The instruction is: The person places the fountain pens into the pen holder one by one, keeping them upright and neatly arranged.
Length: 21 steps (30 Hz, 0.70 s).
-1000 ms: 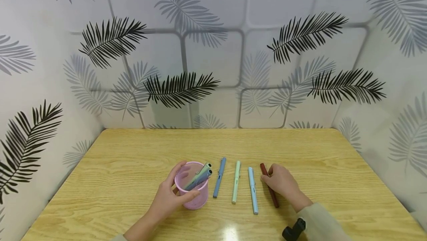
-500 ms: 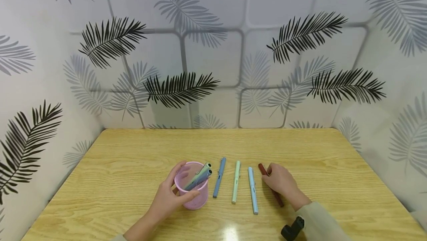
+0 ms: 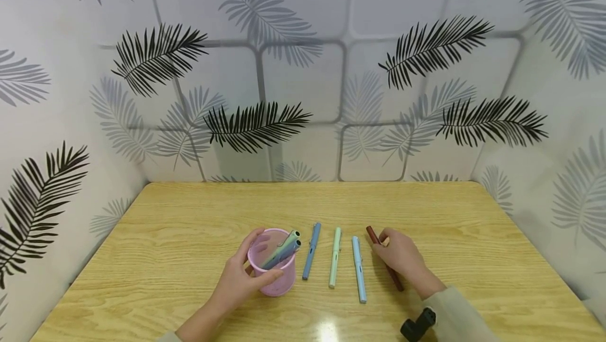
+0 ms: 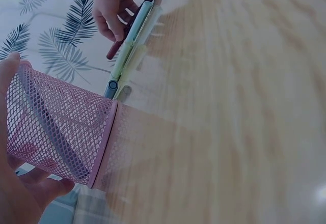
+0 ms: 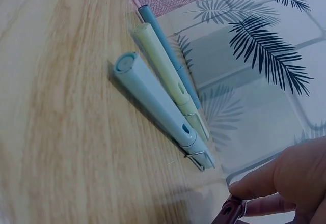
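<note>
My left hand curls round a pink mesh pen cup, thumb at the near side of its rim. A green pen and a blue pen lean inside the cup. My right hand pinches a dark red pen between thumb and fingers, at the right of the row. In the right wrist view only one end of the dark red pen shows, under the fingertips. Whether the whole dark red pen is off the table I cannot tell.
Between the cup and my right hand lie a blue pen, a pale green pen and a light blue pen, roughly side by side on the wooden table. A leaf-patterned wall covering stands behind the table.
The dark red pen has turned, its far end shifting left and slightly away, its near end right. My right hand keeps nearly the same place; the left hand and cup have not moved.
</note>
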Available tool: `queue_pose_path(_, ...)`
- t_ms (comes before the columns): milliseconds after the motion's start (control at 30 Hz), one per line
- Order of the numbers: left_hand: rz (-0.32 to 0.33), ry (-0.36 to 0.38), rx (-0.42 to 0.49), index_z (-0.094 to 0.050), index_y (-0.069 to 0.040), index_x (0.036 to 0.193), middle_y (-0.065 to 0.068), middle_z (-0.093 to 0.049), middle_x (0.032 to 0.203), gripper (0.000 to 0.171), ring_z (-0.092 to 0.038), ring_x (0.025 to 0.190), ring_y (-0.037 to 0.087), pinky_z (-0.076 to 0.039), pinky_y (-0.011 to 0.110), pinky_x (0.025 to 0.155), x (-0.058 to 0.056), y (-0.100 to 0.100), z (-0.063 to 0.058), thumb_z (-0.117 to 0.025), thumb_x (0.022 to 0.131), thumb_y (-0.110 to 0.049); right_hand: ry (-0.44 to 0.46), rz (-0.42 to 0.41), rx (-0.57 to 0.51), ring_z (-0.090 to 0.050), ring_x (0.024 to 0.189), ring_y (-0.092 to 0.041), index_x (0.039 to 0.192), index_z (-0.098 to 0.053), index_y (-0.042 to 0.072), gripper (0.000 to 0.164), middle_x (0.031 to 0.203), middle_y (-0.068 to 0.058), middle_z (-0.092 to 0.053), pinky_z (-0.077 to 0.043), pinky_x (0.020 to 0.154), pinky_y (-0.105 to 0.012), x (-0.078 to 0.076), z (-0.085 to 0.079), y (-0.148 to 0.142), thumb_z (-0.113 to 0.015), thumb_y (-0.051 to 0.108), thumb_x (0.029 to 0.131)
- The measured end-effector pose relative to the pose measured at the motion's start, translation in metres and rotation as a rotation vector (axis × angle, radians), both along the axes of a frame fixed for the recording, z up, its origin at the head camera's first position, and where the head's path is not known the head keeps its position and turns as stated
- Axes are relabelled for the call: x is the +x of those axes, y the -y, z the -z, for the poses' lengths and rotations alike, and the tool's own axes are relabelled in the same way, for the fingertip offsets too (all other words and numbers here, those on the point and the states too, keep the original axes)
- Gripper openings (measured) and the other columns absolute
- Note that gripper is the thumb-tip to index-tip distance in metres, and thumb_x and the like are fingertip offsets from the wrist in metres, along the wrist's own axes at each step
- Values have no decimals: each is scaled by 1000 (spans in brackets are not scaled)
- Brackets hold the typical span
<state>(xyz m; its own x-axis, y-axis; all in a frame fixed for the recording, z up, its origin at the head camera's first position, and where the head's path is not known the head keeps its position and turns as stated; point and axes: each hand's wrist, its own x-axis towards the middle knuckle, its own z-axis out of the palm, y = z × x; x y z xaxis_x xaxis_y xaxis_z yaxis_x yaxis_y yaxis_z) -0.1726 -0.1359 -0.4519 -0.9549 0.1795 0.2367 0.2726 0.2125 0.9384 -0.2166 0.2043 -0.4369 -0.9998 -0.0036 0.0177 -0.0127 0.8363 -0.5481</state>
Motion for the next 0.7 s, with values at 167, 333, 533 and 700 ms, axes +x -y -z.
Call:
queue_pose_path(167, 1, 1, 8, -34, -29, 140, 7, -39, 141, 85, -45, 122, 31, -50, 40, 87, 0, 0, 0, -82, 72, -14, -41, -5, -45, -50, 55, -15, 99, -60, -1, 22, 71, -7, -58, -42, 45, -28, 2, -6, -1, -64, 17, 87)
queue_pose_path(333, -3, 1, -2, -35, -31, 139, 5, -40, 139, 84, -45, 121, 31, -50, 38, 86, 0, 1, 0, -82, 71, -18, -90, 5, -106, -51, 55, -15, 106, -57, -1, 23, 76, -10, -61, -43, 44, -28, 2, -10, 0, -61, 16, 90)
queue_pose_path(533, 1, -11, -5, -36, -33, 139, 5, -41, 138, 83, -46, 120, 31, -50, 38, 87, 1, 0, -2, -82, 71, -21, -159, 1, -158, -53, 57, -16, 109, -56, 1, 24, 80, -12, -61, -45, 45, -28, 3, -13, 2, -60, 16, 91)
queue_pose_path(700, 0, -13, -2, -35, -33, 139, 5, -41, 139, 84, -45, 120, 31, -50, 37, 87, 1, -1, -2, -82, 71, -21, -197, 3, -200, -57, 65, -19, 109, -55, 4, 22, 82, -11, -61, -49, 49, -30, 5, -16, 4, -60, 16, 91)
